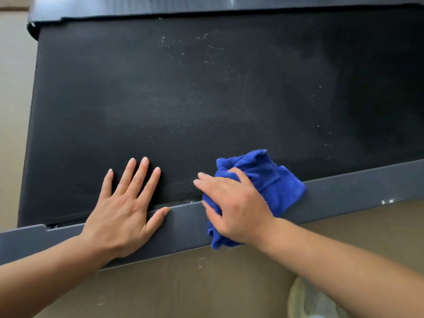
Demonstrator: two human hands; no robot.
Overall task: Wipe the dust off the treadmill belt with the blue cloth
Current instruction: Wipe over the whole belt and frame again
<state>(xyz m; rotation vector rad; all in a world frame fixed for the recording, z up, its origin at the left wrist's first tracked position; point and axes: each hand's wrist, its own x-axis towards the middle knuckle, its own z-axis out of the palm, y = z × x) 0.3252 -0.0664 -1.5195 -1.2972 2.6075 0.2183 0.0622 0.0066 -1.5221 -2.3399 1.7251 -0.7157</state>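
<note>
My right hand [234,210] grips the cloth [263,180] at the belt's [206,99] near edge, left hand [124,207] flat beside it; dust specks [206,49] remain farther up the belt.

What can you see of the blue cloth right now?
The blue cloth is a soft, fuzzy rag, microfibre by the look, bunched into a crumpled wad rather than spread flat. It lies across the near edge of the treadmill belt and the dark side rail, with a corner hanging over the rail's near edge. The right hand rests on top of it, thumb tucked into its folds. The left hand lies apart from it.
</note>
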